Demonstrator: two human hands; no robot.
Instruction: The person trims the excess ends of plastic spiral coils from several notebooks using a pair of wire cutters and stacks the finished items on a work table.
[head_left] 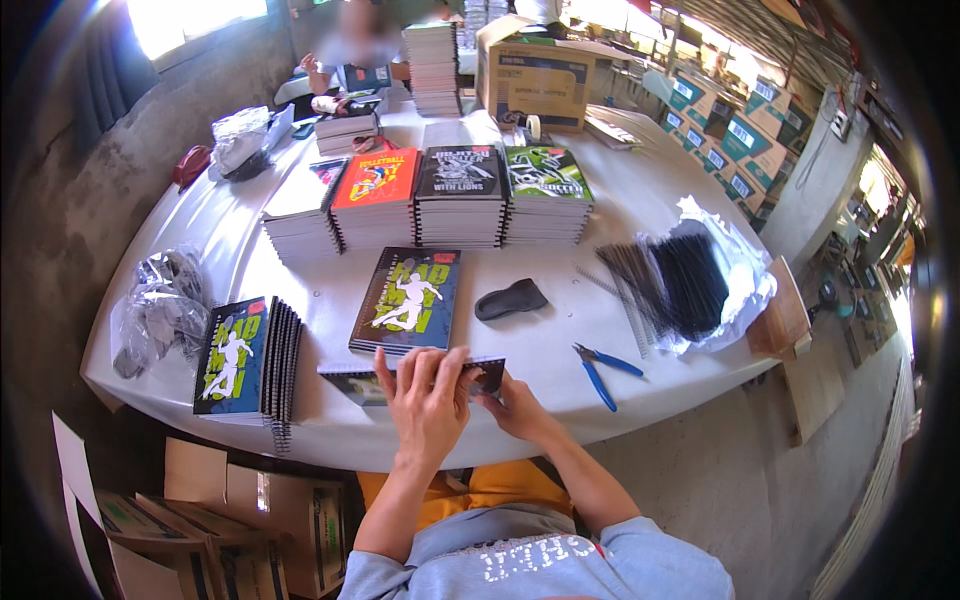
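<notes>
A notebook (350, 386) stands on its long edge at the front of the table, its pages and dark cover seen almost edge-on. My left hand (428, 400) bends its fingers over the notebook's middle, thumb side toward the right. At the notebook's right end, my right hand (518, 408) grips the corner between thumb and fingers, partly hidden. Just beyond lies a short stack of badminton notebooks (408, 300). To the left, more spiral-bound badminton notebooks (236, 358) lean in a row. Blue-handled pliers (603, 372) lie with jaws apart, right of my hands.
Behind are stacks with orange (376, 185), black (460, 175) and green (548, 172) covers. Black binding coils (688, 285) rest on white wrapping at right. A dark curved pad (511, 299) and plastic bags (160, 305) lie nearby. Across the table sits another person (355, 50).
</notes>
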